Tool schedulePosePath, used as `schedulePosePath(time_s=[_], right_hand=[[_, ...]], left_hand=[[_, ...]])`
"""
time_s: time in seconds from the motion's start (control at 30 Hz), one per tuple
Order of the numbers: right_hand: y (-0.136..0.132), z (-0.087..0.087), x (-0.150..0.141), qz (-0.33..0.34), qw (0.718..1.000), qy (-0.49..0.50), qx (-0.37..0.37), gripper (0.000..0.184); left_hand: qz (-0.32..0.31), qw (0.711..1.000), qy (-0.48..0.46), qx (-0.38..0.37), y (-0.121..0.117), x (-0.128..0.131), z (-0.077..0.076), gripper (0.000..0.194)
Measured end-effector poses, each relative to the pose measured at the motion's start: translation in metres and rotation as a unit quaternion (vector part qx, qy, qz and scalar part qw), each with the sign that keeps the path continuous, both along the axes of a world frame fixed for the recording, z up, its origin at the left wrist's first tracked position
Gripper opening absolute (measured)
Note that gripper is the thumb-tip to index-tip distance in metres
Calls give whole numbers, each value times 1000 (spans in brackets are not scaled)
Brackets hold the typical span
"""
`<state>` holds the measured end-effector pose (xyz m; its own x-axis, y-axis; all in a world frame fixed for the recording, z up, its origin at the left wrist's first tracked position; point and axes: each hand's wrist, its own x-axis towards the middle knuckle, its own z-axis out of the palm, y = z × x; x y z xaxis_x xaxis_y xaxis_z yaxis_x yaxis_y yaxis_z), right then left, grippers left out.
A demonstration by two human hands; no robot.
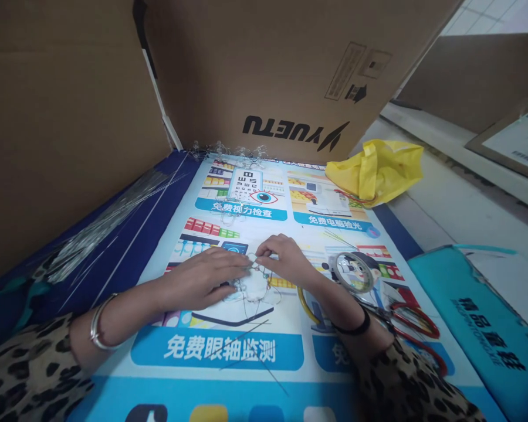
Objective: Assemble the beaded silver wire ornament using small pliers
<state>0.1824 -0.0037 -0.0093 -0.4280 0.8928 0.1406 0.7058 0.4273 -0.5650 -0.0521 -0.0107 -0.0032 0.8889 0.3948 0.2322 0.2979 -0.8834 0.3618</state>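
Note:
A wire ring with small clear beads [254, 287] lies on the printed poster between my hands, with thin wire ends sticking out of it. My left hand [202, 276] rests nearly flat at the ring's left side; its fingers are stretched out, the tips touch the far left edge, and the thumb stands apart. My right hand [287, 258] is closed in a pinch on the wire at the ring's far edge. Exactly what sits between those fingertips is too small to make out. Loose dark wire pieces [242, 346] lie crossed just nearer to me.
Cardboard [246, 70] walls off the back and left. A bundle of wires [105, 223] lies left, beaded wire pieces [246, 155] at the back. On the right are a roll of clear tape [354, 272], red-handled scissors [416, 321], a yellow bag [374, 173] and a teal box [475, 316].

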Motion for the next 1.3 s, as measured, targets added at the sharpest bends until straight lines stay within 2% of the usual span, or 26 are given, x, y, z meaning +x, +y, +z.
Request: schedulePosePath(time_s=[0.13, 0.3, 0.43, 0.63, 0.97, 1.13, 1.23, 1.3], right_hand=[[-2, 0, -1, 0, 1000, 6, -3, 3], [-3, -1, -1, -7, 1000, 21, -6, 5], [-4, -1, -1, -14, 1000, 25, -13, 5], [-5, 0, 0, -23, 999, 24, -20, 4], [-8, 0, -3, -29, 999, 24, -22, 5], [-9, 1, -5, -36, 999, 21, -25, 6], [-10, 2, -5, -41, 999, 17, -26, 7], [-10, 1, -6, -42, 999, 13, -25, 6]], left_hand=[[-20, 999, -28, 30, 2, -1, 0, 24], [-26, 997, -55, 44, 1, -1, 3, 20], [-40, 995, -80, 48, -1, 0, 6, 21], [-82, 994, -57, 43, -3, 2, 4, 22], [-104, 993, -27, 40, -14, 9, 13, 25], [-116, 993, -21, 31, -14, 10, 12, 27], [-113, 993, -36, 13, -13, 9, 9, 25], [-86, 994, -65, 9, -11, 8, 8, 25]])
